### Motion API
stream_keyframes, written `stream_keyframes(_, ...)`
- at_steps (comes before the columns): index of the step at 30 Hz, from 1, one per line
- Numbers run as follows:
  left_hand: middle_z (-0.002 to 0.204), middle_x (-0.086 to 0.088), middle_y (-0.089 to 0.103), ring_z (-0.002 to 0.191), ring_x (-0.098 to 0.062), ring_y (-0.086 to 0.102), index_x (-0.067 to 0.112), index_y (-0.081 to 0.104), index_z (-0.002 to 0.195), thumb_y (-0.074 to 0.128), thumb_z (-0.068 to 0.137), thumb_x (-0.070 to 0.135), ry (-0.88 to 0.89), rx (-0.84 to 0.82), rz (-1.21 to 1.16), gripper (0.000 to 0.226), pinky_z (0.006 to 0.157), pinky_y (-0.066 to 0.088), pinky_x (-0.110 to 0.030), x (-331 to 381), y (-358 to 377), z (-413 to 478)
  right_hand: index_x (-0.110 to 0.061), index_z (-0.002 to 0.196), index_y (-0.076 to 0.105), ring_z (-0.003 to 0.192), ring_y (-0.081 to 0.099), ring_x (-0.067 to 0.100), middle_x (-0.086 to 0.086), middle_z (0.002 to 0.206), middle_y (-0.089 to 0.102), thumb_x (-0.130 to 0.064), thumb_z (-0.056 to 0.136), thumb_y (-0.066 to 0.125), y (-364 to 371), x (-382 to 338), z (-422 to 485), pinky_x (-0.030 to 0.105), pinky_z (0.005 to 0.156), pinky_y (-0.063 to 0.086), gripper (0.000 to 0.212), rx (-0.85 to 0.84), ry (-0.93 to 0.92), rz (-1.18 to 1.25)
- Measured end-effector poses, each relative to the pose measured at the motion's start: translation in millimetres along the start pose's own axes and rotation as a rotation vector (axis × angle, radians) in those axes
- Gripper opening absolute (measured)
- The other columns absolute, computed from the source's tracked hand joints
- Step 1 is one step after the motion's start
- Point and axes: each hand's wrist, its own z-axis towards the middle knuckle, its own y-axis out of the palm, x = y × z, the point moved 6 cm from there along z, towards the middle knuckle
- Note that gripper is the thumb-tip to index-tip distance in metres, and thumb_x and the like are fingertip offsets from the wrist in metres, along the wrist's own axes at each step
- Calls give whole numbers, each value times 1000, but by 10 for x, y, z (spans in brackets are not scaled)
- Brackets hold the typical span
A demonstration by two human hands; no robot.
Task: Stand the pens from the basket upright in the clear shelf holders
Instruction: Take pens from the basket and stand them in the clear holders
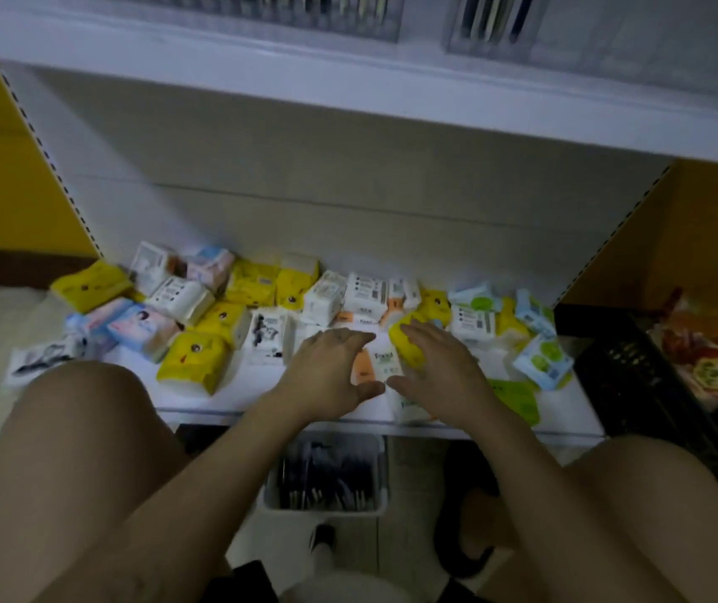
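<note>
Head view: The person is crouching in front of a low shelf [257,391] that is carrying loose tissue packs [192,359] from its left end to its right end. The left grip [327,372] is lying on an orange pack [361,369], fingers spread and nearly straight. The right grip [440,372] is lying with its fingertips on a yellow pack [409,341], fingers likewise spread. A white pack [385,363] is sitting between the two thumbs; neither grip is plainly closing round anything.

The pens [327,474] are lying in the white basket [324,512], which is standing on the floor below the shelf's front edge, between the knees. The clear holders [492,23] are standing on the upper shelf [348,93], well above both grips, with dark pens already upright inside.

A bare strip is showing along the low shelf's front edge, left of the left grip. A black crate [636,376] is bordering the shelf's right end.
</note>
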Motion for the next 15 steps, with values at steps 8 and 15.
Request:
stream_keyframes(8, 149, -1, 42, 135, -22, 39, 23, 36, 146, 66, 83, 53, -224, -203, -152, 76, 111, 33, -37, -498, 936, -236, -19, 152, 26, 145, 23, 21, 2, 159, 24, -43, 90, 64, 997, 324, 27, 36, 116, 24, 77, -282, 131, 125)
stream_keyframes(15, 132, -1, 55, 118, -21, 54, 26, 45, 137, 72, 83, 37, -478, -427, -378, 62, 97, 48, -35, -907, 1702, -573, -17, 139, 43, 123, 50, 19, 1, 137, 50, -32, 85, 70, 1825, 513, -119, 27, 92, 44, 62, -436, 231, 245)
